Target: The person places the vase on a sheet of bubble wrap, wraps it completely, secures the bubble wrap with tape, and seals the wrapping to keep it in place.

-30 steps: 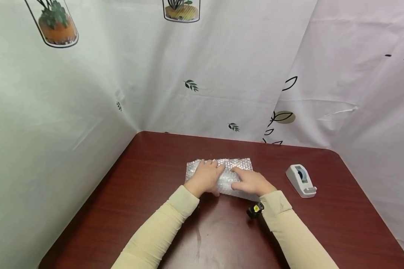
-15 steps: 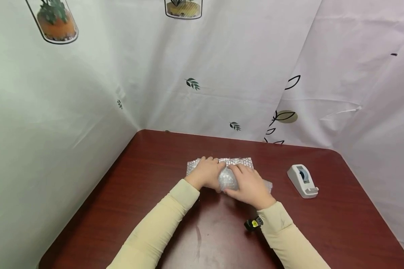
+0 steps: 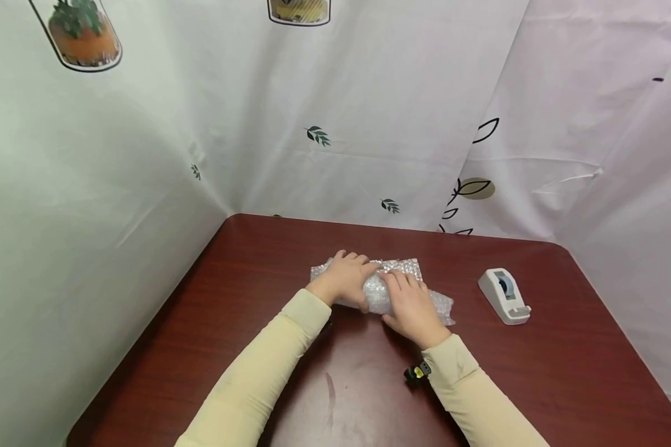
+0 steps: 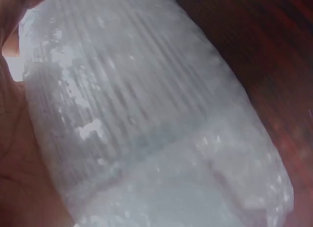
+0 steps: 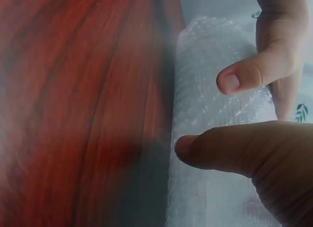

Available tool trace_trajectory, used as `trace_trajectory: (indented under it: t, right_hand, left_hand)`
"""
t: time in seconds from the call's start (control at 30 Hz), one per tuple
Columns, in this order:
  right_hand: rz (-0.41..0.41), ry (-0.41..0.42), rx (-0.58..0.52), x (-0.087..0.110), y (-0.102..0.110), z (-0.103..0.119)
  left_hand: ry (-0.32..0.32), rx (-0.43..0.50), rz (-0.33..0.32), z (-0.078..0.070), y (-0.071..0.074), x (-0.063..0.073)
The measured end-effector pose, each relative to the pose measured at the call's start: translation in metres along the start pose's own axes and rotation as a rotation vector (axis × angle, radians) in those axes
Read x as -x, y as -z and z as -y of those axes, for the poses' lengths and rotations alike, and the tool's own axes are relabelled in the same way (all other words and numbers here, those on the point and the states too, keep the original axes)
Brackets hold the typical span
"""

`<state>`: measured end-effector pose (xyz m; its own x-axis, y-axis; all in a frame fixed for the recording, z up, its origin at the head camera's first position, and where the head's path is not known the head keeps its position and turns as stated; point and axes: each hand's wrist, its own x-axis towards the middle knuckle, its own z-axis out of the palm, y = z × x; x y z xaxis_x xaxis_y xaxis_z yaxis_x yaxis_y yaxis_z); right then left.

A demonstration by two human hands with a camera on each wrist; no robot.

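Observation:
A bundle rolled in clear bubble wrap (image 3: 376,295) lies across the table, and what is inside it hardly shows through. My left hand (image 3: 345,279) grips its left part from above, the thumb on the near side. To the right, my right hand (image 3: 414,307) holds the roll, fingers over the top. The right wrist view shows the right thumb (image 5: 210,147) across the wrapped roll (image 5: 210,90), with the left thumb (image 5: 249,75) farther along it. Ribbed plastic fills the left wrist view, where the left palm (image 4: 24,158) lies against the bundle (image 4: 132,104).
Beyond the roll, a flat stretch of bubble wrap (image 3: 405,267) lies on the table, and a loose end (image 3: 443,305) sticks out at right. A white tape dispenser (image 3: 504,296) stands on the right of the dark red table (image 3: 257,261). Printed curtains (image 3: 358,124) surround the table's back and sides.
My right hand has closed over the roll and shifted slightly nearer. The near flap of wrap has been rolled up, and a loose end now shows at right. The left hand stays on the roll.

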<state>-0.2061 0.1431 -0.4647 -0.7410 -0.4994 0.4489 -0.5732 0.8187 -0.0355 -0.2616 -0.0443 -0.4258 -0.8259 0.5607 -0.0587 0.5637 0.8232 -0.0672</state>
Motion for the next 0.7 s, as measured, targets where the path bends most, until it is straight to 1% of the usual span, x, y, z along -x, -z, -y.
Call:
trace_trajectory:
  t: [0.07,0.17,0.27,0.33,0.4,0.57,0.7]
  right_hand:
    - [0.007,-0.002,0.007,-0.001,0.0,-0.001]
    - [0.025,-0.006,0.011,-0.002,-0.001,-0.003]
    - [0.027,-0.008,-0.001,-0.003,-0.002,-0.005]
    - [0.033,-0.015,-0.017,-0.005,-0.003,-0.006]
    - [0.043,-0.028,-0.035,-0.009,-0.003,-0.009]
    - [0.136,-0.088,-0.092,-0.019,-0.003,-0.017]
    - [0.209,-0.125,-0.13,-0.026,-0.004,-0.022]
  left_hand:
    - [0.005,0.001,-0.019,0.0,0.0,0.002]
    - [0.013,0.006,-0.065,-0.002,0.0,0.005]
    - [0.022,-0.015,-0.111,-0.004,-0.001,0.008]
    - [0.032,-0.041,-0.129,-0.007,-0.002,0.009]
    - [0.04,-0.066,-0.125,-0.009,-0.002,0.01]
    - [0.054,-0.086,-0.086,-0.016,0.0,0.011]
    - [0.073,-0.102,-0.085,-0.019,-0.001,0.012]
